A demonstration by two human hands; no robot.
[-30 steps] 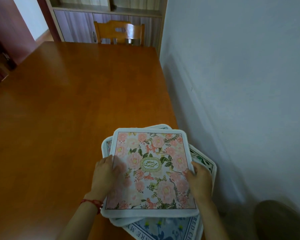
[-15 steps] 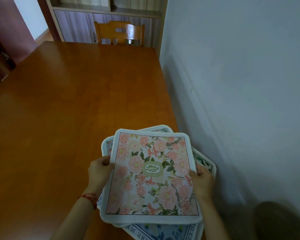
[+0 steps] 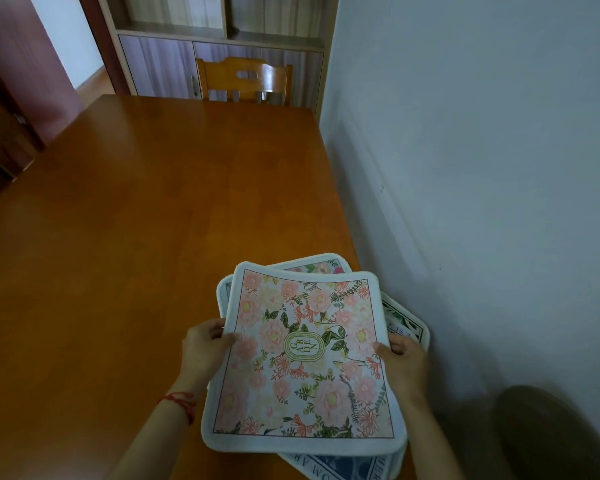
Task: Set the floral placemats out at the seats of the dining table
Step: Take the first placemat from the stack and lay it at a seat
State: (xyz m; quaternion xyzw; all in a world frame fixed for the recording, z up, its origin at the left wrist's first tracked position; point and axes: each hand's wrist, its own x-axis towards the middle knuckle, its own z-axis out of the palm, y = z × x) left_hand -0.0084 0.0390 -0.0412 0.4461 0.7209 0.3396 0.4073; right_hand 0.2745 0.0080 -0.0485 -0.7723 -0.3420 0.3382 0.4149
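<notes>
— How are the hands placed?
— The left hand [image 3: 205, 348] is held at the left edge of the top placemat [image 3: 305, 362], thumb laid on its face, fingers curled beneath. The right hand [image 3: 400, 363] is set likewise at the right edge.
— And the arms?
— Both forearms are extended forward from the lower frame; a red string is worn on the left wrist.

Single head view, angled forward and down, close over table [image 3: 125, 258] near end
</notes>
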